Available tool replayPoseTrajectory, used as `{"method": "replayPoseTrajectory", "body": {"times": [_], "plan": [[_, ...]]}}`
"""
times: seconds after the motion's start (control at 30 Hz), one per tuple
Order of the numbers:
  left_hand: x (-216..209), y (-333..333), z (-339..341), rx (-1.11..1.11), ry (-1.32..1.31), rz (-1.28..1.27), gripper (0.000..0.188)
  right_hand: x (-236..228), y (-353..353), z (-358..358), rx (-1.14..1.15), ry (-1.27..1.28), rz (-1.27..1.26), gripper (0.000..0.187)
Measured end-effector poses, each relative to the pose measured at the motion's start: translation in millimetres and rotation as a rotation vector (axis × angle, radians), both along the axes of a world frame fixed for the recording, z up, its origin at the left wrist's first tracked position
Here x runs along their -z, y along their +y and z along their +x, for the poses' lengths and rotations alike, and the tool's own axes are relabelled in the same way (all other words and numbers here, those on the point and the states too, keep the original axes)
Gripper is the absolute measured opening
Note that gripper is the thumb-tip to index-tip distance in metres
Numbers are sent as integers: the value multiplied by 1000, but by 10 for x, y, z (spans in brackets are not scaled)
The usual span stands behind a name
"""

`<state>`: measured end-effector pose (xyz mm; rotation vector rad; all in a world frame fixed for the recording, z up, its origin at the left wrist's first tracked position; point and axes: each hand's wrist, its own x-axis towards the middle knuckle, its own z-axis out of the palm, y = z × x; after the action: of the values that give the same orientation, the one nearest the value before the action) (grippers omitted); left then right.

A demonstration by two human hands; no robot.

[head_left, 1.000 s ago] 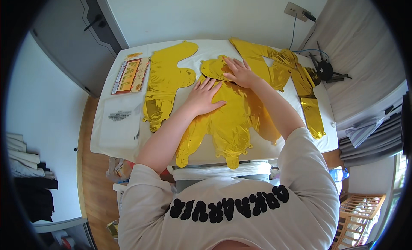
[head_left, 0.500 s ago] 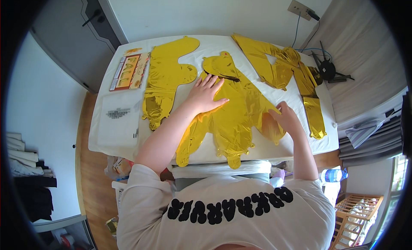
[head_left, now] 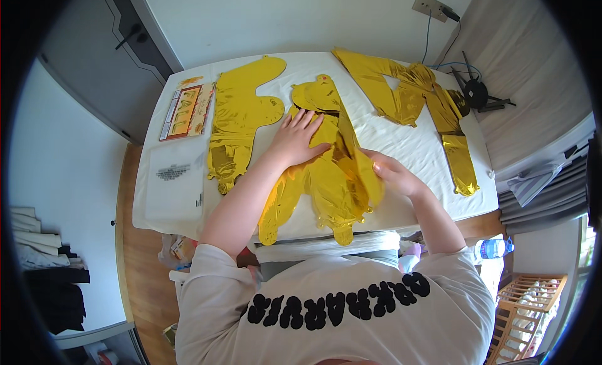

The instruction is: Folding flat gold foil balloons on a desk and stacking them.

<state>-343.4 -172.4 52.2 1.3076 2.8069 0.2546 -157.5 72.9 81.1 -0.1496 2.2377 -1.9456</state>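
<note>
White, cloth-covered table [head_left: 376, 136]: bore a shiny, creased gold foil sheet [head_left: 332, 186] at centre. Flat, round-lobed gold foil piece [head_left: 235, 114]: lay left of the sheet. Your left hand [head_left: 298, 141]: spread flat on the sheet, unclenched. Your right hand [head_left: 396, 175]: grasped its lifted right edge.

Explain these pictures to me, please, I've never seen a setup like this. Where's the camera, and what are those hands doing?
There is no machine: these are a person's own bare hands. A wide fisheye camera on the person's head looks down, so straight edges bend. On the white-covered table lie a gold foil piece on the left, more gold foil on the right, a flat printed package and a whitish plastic sheet or bag. The left hand rests flat on the middle foil piece, while the right hand holds its raised right edge.
</note>
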Motion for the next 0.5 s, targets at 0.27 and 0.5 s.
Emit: {"method": "replayPoseTrajectory", "body": {"times": [0.27,0.5], "plan": [[36,-5,-44,2,-7,-32,81,46,62,-516,128,327,601,36],[64,-12,-46,14,13,-15,79,78,27,-655,-28,645,1020,40]]}}
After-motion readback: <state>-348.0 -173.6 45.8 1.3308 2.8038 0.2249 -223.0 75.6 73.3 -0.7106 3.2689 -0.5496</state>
